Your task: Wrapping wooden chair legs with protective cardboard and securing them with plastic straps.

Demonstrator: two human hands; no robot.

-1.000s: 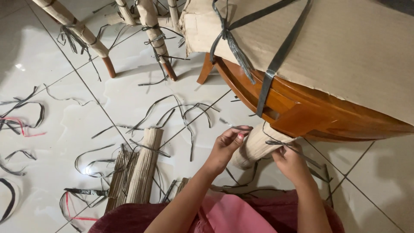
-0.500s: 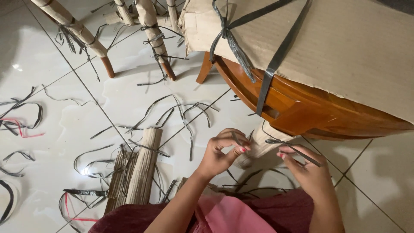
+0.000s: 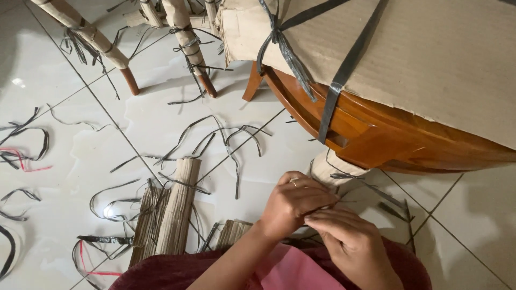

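1. head view, the grip: the left hand is curled, its fingers pressed together around the lower end of a cardboard-wrapped leg of the wooden piece of furniture. the right hand lies just below it, touching it, with fingers bent and close together. i cannot tell exactly what the right fingertips pinch; thin dark strap pieces run beside them.
2. head view, the thing: the wrapped leg sits under the furniture's rounded wooden edge, in the middle-right of the picture. its long axis goes from the furniture at upper right down toward the hands at lower left. a thin black strap circles it.
3. head view, around: corrugated cardboard covers the top of the furniture, tied with black straps knotted at its corner. on the white tiled floor lie many cut strap pieces and flat rolls of corrugated cardboard to the left of the hands. other wrapped legs stand at the top.
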